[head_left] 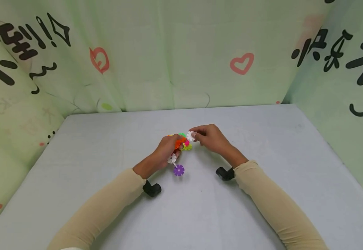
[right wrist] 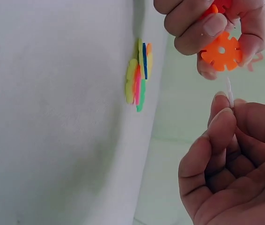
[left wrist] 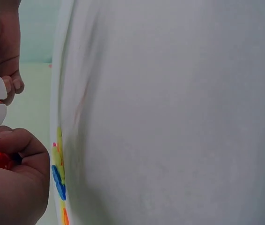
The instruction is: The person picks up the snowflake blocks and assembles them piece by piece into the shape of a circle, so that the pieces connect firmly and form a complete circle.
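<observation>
My left hand grips orange notched plastic discs, and one orange disc shows at its fingertips in the right wrist view. Below that hand, a white notched disc and a purple one hang toward me. Between thumb and fingers, my right hand pinches a separate white notched disc, seen edge-on in the right wrist view. This disc's edge points at the orange disc, with a small gap between them. The left palm and fingers hide part of the held pieces.
On the white table, just beyond the hands, lies a small pile of loose discs in yellow, blue, pink, green and orange. Printed curtains stand behind and on both sides. A black wrist camera sits under the left sleeve.
</observation>
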`<state>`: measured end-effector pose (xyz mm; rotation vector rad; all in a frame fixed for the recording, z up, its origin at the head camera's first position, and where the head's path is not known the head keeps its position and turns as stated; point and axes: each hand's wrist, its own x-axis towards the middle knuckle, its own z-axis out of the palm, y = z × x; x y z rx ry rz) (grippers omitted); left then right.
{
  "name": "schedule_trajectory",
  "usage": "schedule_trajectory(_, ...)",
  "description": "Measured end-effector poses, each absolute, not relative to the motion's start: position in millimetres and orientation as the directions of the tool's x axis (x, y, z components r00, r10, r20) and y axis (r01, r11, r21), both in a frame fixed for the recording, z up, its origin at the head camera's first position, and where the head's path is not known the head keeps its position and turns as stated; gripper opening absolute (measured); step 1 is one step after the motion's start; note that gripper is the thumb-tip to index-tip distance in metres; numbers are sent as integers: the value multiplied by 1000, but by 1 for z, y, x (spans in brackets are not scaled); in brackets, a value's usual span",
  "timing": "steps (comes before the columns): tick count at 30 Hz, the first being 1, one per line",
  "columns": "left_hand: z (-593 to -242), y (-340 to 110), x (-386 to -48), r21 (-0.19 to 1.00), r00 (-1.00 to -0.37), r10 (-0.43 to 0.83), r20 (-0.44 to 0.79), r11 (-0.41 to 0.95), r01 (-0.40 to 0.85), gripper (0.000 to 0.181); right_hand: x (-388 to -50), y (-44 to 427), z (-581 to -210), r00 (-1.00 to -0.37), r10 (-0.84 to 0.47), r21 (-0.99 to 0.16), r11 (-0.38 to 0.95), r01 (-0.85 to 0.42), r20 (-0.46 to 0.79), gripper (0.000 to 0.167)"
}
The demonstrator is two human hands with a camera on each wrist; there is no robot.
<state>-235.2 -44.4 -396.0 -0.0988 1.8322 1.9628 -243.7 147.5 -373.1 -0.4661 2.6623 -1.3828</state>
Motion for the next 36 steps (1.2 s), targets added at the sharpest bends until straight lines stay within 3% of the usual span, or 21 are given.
schedule_trajectory(9,-396,-42,-233,930,-891,297,-343,-26,-367,27,-244,146,-373,-946,-325,-838,509,-197,25,25)
schedule_trajectory(22,-396,-45,-232,930,-890,291,-353,1,-368,31,-241,148,-375,-922,-384,-885,445,-136,-52,33)
schedule_trajectory(27,-396,-45,-232,933,-885,317,-340,-3,-359,35,-241,148,-375,-948,-318,-922,377,-91,-36,27)
schedule_trajectory(36,-398,-50,-231,946,-880,359,-312,27,-324,32,-243,145,-382,-944,-326,-944,324,-55,-57,21)
